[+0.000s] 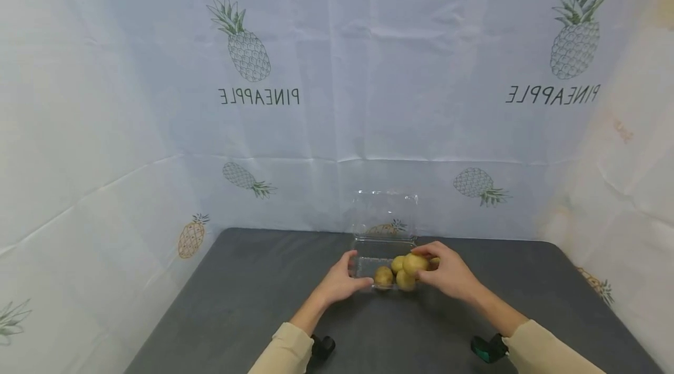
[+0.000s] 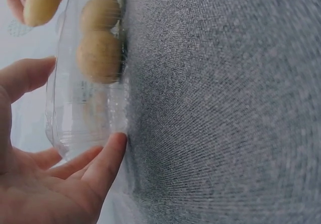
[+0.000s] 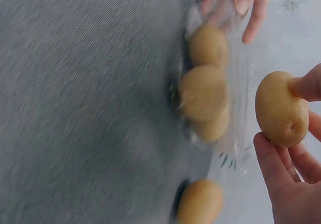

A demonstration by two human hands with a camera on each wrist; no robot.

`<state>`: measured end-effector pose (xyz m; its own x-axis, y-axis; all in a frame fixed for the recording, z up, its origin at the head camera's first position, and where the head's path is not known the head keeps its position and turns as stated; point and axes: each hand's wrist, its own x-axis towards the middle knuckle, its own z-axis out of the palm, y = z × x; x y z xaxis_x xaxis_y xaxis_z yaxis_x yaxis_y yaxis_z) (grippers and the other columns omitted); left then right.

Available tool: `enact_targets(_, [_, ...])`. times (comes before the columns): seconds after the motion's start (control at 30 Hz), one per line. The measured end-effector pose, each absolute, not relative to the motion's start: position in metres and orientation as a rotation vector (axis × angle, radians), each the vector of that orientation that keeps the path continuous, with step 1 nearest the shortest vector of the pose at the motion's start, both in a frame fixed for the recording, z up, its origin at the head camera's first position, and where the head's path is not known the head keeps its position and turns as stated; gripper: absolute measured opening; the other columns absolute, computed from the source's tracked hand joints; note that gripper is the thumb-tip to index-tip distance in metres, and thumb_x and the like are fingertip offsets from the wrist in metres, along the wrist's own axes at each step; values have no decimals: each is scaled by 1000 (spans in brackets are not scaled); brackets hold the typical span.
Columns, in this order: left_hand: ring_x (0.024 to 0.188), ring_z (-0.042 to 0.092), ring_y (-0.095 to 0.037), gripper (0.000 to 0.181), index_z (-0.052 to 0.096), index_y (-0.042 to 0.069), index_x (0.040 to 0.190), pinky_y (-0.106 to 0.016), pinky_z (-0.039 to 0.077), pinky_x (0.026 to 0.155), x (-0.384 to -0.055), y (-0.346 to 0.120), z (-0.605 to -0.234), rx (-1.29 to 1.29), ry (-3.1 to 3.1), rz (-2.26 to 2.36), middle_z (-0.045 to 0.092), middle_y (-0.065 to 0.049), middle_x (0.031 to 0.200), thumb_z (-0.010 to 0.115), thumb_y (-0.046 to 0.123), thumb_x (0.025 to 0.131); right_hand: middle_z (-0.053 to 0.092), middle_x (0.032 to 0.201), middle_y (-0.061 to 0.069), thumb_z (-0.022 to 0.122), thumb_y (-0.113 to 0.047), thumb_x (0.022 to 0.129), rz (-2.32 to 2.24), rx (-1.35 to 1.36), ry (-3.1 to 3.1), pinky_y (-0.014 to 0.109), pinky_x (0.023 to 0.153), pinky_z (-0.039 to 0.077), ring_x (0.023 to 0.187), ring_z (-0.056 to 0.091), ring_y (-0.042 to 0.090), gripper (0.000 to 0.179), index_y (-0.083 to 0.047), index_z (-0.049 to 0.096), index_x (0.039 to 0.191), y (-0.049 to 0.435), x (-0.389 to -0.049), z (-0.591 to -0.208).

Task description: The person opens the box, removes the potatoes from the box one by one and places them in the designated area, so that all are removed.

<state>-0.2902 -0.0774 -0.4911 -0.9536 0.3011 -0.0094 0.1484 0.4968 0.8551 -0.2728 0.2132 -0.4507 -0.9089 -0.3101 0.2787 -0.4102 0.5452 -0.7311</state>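
Note:
A clear plastic clamshell box (image 1: pixel 363 266) stands on the table, its lid (image 1: pixel 384 210) raised at the back. Three potatoes (image 3: pixel 208 45) sit inside, mostly toward the box's right side. My left hand (image 1: pixel 339 280) spans the box's left end; in the left wrist view its thumb reaches the rim and its fairly straight fingers touch the end wall. My right hand (image 1: pixel 447 271) pinches another potato (image 3: pixel 282 108) between thumb and fingers, above the box's right side. One loose potato (image 3: pixel 200 202) lies on the table to the right, partly hidden behind my right hand in the head view.
The dark grey table (image 1: pixel 253 304) lies under the box. A pale curtain (image 1: pixel 368 69) printed with pineapples hangs behind the table and along both sides. Dark straps (image 1: pixel 489 347) with devices sit by both sleeves.

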Motion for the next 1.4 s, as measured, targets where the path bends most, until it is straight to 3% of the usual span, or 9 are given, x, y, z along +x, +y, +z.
enact_targets(0.23, [129,53,-43,85,34,1,155,-59,49,96,-290,-78,-491,384,2588,1439,48,-27,146,78,32,89,62,117,8,78,-15,90,1245,560,-2658,29,78,56,100,60,22,37,-5,69,124,234,-274,-457])
enact_targets(0.53, [131,51,-44,85,33,1,156,-61,47,97,-291,-79,-490,378,2578,1454,46,-28,148,77,32,91,62,116,11,78,-17,90,1203,488,-2673,28,77,55,98,62,23,41,-2,68,126,252,-277,-465])
enact_targets(1.0, [131,51,-44,84,33,2,155,-61,48,97,-287,-76,-488,370,2582,1446,47,-27,147,78,31,90,64,116,12,81,-24,87,1107,328,-2812,43,80,52,101,62,28,45,-3,69,125,265,-280,-490])
enact_targets(1.4, [131,51,-44,85,32,1,156,-60,48,98,-284,-76,-489,358,2575,1457,47,-27,147,78,31,90,66,120,17,77,-23,90,1153,321,-2924,47,83,53,104,64,31,45,2,66,125,266,-285,-486])
